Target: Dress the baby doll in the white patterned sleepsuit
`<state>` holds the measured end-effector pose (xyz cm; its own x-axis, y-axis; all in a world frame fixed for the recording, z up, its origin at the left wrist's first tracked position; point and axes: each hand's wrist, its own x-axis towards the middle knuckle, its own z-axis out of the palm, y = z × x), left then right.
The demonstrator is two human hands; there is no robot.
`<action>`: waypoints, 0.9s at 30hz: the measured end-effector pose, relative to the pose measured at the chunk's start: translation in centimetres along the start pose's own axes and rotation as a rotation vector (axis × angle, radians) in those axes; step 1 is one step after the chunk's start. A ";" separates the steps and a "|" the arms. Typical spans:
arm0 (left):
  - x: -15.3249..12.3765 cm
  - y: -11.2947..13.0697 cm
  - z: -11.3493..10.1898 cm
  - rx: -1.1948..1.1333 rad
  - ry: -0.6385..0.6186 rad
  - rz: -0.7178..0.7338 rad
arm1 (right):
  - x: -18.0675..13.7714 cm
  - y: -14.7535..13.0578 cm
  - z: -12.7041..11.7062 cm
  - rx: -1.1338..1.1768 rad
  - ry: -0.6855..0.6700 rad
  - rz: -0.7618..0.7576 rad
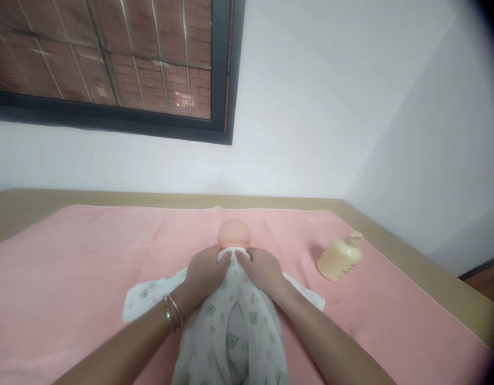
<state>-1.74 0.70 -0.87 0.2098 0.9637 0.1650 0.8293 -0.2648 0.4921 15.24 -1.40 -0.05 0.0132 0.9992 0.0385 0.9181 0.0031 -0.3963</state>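
A baby doll lies on a pink blanket [70,267], its bare head [234,234] pointing away from me. A white garment with small green bear prints [231,326] covers its body and spreads out to both sides. My left hand [205,270], with thin bangles on the wrist, rests on the garment's left edge at the doll's neck, fingers curled on the cloth. My right hand [263,267] presses the garment's right edge at the neck in the same way. The two hands nearly touch under the doll's chin.
A cream-coloured bottle [340,258] lies on its side on the blanket to the right of the doll. The blanket covers a tan table [431,267] set against white walls in a corner. A dark-framed window [110,64] is at upper left.
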 end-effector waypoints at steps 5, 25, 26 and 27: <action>0.0 0.0 0.0 0.000 0.003 0.000 | -0.1 -0.2 -0.2 -0.007 -0.016 0.010; 0.1 -0.1 0.2 0.007 0.005 -0.004 | 0.0 0.0 0.1 -0.014 0.008 0.000; 0.1 -0.1 0.2 0.008 0.003 -0.007 | 0.0 0.0 0.1 -0.016 0.007 0.000; 0.1 -0.1 0.1 0.009 0.002 -0.007 | 0.0 0.0 0.1 -0.016 0.003 -0.001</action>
<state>-1.74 0.80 -1.01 0.2028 0.9655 0.1633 0.8353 -0.2576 0.4857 15.23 -1.38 -0.17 0.0138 0.9990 0.0417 0.9242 0.0032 -0.3819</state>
